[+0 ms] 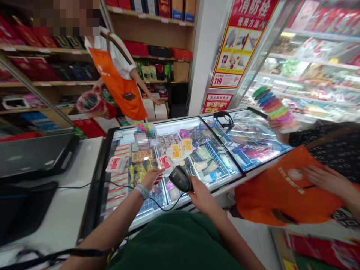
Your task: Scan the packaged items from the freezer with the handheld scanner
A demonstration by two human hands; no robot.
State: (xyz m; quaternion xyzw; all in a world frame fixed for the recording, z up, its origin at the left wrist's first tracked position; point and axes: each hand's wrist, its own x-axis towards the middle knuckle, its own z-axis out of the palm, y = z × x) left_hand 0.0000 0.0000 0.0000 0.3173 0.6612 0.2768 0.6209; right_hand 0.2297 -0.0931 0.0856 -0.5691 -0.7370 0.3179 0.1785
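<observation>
Over the freezer (222, 188), your right hand (201, 194) grips the scanner (179, 179). Your left hand (151, 180), closure indeterminable, is at the red-labelled pack (164, 162) atop the freezer. Work appears underway; portions done or left unverified.

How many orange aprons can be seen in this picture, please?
2: one orange apron at upper left, beyond the display freezer; another orange apron at right, nearer.

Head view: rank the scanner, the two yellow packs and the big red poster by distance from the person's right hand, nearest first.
1. Scanner: held in the right hand.
2. Two yellow packs: ahead, just past the scanner.
3. Big red poster: farthest, high up at the back.
</observation>
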